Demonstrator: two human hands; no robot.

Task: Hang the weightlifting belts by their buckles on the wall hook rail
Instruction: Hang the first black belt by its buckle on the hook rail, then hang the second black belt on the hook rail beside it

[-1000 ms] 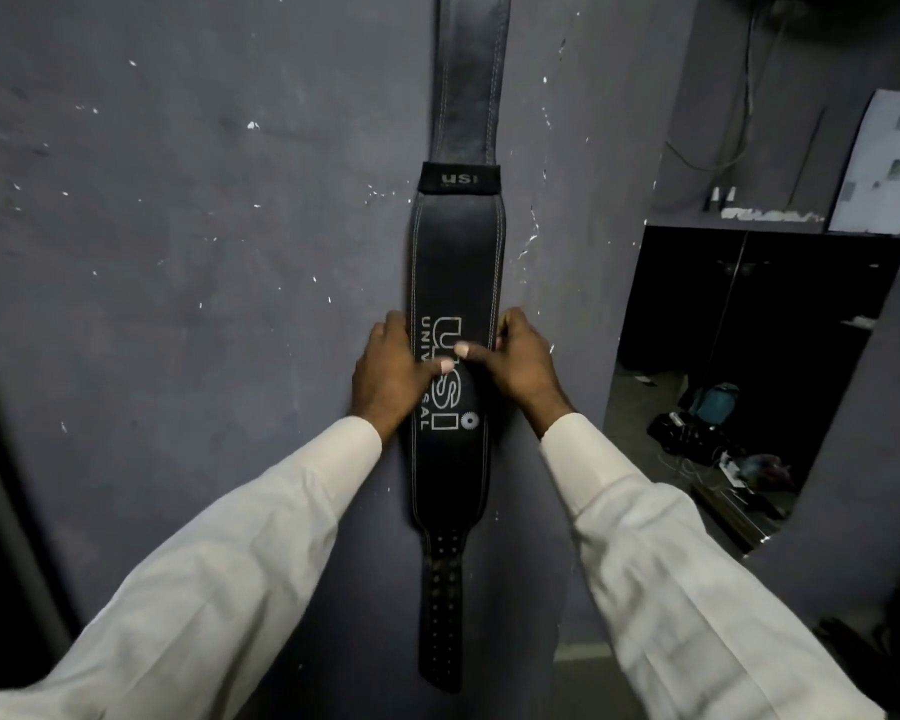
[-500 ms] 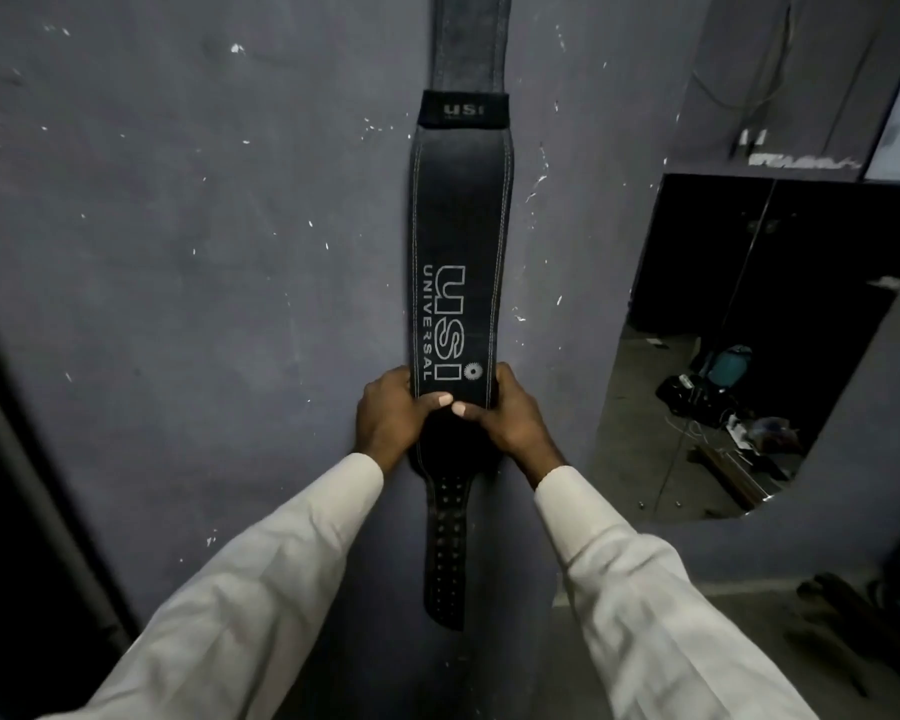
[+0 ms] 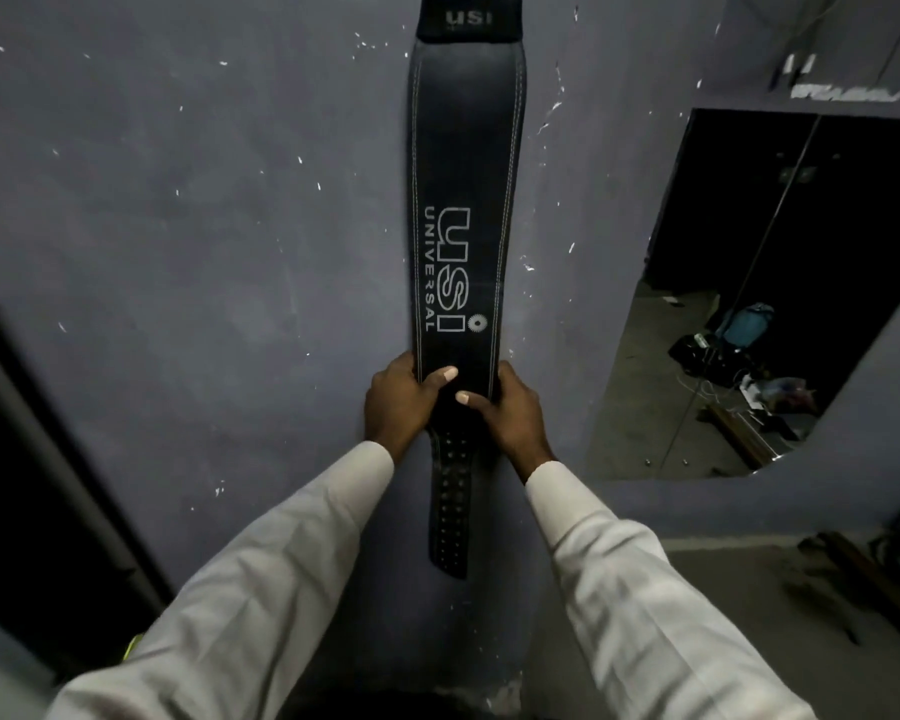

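**Belt** (image 3: 463, 174): one, black, lettered "USI UNIVERSAL". It is hung lengthwise and flat against the wall (image 3: 204, 226) and runs out of view at the top. The buckle and hook rail are not shown. The perforated tongue (image 3: 450, 506) hangs free at the bottom.

**Change:** a second ago both hands were placed level with the lettering. They are now found below it, at the foot of the wide section, just above the tongue. The belt is judged to be already hung and now being smoothed straight, with release likely near.

**Left hand** (image 3: 396, 407): the belt's left edge is gripped by curled fingers, with the thumb laid across the face.

**Right hand** (image 3: 510, 413): the right edge is gripped likewise, with the thumb tip just beside the left thumb and slightly lower.

**Mirror** (image 3: 749, 304): set on the wall, right of the belt, apart from it.
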